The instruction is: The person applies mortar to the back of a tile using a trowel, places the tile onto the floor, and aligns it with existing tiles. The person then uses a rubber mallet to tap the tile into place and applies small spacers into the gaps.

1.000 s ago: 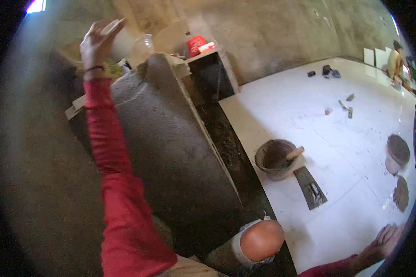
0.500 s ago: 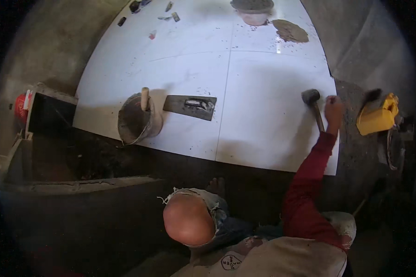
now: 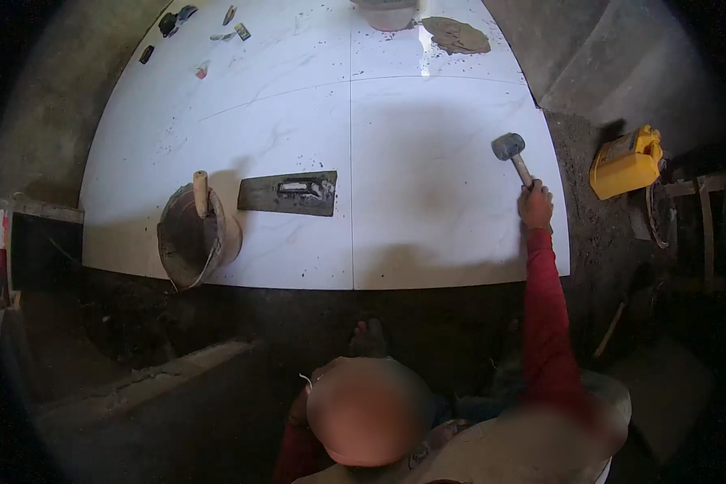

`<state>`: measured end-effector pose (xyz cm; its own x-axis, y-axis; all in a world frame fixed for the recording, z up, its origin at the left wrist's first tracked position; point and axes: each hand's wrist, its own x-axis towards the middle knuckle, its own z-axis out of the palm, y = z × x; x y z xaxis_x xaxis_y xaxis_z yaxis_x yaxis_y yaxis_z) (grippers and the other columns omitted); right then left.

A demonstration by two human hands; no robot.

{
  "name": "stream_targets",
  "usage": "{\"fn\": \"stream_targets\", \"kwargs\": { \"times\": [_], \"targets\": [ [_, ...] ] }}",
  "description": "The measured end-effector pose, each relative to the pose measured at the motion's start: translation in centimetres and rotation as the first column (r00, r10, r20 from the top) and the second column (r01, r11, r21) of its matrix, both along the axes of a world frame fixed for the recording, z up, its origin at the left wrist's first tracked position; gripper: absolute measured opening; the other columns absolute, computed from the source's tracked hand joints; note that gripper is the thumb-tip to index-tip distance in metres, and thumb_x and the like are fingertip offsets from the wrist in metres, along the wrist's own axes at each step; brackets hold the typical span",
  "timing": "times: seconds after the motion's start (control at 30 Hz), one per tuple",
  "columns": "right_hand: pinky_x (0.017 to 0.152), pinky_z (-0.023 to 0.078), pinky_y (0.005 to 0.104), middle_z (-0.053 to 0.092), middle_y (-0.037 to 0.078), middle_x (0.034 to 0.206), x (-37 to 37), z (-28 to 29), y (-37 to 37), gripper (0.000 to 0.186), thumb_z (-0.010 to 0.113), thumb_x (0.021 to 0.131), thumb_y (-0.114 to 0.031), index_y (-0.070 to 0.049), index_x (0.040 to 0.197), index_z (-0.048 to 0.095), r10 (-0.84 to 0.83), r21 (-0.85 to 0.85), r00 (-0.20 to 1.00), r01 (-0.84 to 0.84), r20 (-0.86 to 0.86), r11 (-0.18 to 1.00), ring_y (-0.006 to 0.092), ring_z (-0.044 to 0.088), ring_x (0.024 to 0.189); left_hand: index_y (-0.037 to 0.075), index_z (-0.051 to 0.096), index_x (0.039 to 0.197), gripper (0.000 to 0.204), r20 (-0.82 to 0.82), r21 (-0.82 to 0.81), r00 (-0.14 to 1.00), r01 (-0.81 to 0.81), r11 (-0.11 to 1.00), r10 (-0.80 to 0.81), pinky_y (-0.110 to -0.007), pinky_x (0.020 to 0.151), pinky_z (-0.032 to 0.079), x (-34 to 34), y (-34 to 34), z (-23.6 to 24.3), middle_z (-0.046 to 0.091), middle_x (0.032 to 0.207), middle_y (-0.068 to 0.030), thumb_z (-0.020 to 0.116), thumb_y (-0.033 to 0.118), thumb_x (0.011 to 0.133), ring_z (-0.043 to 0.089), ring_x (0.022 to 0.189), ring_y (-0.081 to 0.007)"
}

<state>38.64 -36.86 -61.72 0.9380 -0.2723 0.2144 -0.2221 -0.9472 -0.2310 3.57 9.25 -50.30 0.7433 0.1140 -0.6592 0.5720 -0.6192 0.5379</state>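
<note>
Right of centre in the head view, the right hand point(image 3: 535, 206) is closed around the lower end of the wooden handle of a rubber mallet point(image 3: 515, 156). Handle's long axis runs from the hand up and slightly left in frame; the grey head sits at the far end, over the near right white floor tile point(image 3: 444, 177), close to its right edge. Can't tell whether the head touches the tile or hangs just above it. Red sleeve point(image 3: 548, 315) comes in from the lower right, arm reaching out nearly straight.

Left hand point(image 3: 298, 407): only a sliver shows at lower centre, mostly hidden behind the knee, so grip state can't be read. It's well apart from the mallet; the right is the nearer one by far.

Left of centre: a notched trowel point(image 3: 289, 193) lies flat on the neighbouring tile, a mortar bucket point(image 3: 187, 242) just beside it. A yellow case point(image 3: 625, 161) sits on the bare dirt at right.
</note>
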Motion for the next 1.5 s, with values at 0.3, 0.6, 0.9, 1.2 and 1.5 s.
{"fn": "stream_targets", "kwargs": {
  "times": [0.3,0.6,0.9,1.2,1.5],
  "targets": [
    [0.058,0.048,0.0535,0.061,0.029,0.074,-7.6,1.8,8.2,0.028,0.05,0.097,-0.026,0.002,0.103,0.049,0.221,0.573,0.975,-0.176,-0.009,0.8,0.0487,0.061,0.074,0.006,0.054,0.126,0.047,0.679,0.227,0.665,0.211,0.951,-0.31,-0.047,0.098,0.041,20.0,-10.0,-6.7,0.054,0.13,-0.0165,0.06,0.037,0.09,0.053,0.118,-0.0302],
    [0.057,0.046,0.056,0.061,0.028,0.07,-9.8,4.1,13.5,0.03,0.041,0.101,-0.031,-0.001,0.103,0.044,0.127,0.422,0.969,-0.026,-0.212,0.906,0.0497,0.06,0.069,0.002,0.034,0.144,0.073,0.674,0.519,0.546,0.131,0.845,-0.498,-0.054,0.113,0.019,27.9,-12.1,-11.0,0.03,0.151,-0.02,0.058,0.042,0.089,0.027,0.141,-0.0336],
    [0.055,0.048,0.0542,0.061,0.027,0.069,-11.2,2.7,14.6,0.034,0.04,0.101,-0.031,0.0,0.112,0.043,0.191,0.353,0.946,-0.09,-0.262,0.931,0.0472,0.062,0.065,0.0,0.032,0.145,0.075,0.693,0.475,0.556,0.126,0.871,-0.459,-0.053,0.114,0.016,28.1,-11.2,-11.6,0.029,0.151,-0.0204,0.054,0.047,0.09,0.025,0.142,-0.0329],
    [0.047,0.046,0.0469,0.058,0.021,0.061,-14.7,1.7,13.5,0.026,0.046,0.1,-0.026,0.0,0.105,0.047,0.261,0.361,0.941,-0.171,-0.216,0.917,0.0388,0.06,0.053,0.002,0.024,0.148,0.076,0.6,0.499,0.6,0.237,0.834,-0.529,-0.046,0.117,0.013,23.3,-8.8,-11.9,0.022,0.155,-0.018,0.051,0.047,0.092,0.019,0.144,-0.0306],
    [0.051,0.047,0.0487,0.06,0.025,0.067,-15.7,2.4,15.3,0.028,0.046,0.1,-0.029,-0.001,0.105,0.046,0.297,0.379,0.851,-0.127,-0.433,0.916,0.043,0.063,0.063,0.006,0.023,0.15,0.063,0.266,0.62,0.612,0.483,0.618,-0.745,-0.052,0.117,0.008,14.1,-1.9,-9.1,0.018,0.157,-0.0108,0.045,0.029,0.096,0.014,0.146,-0.0241]
  ]
}}
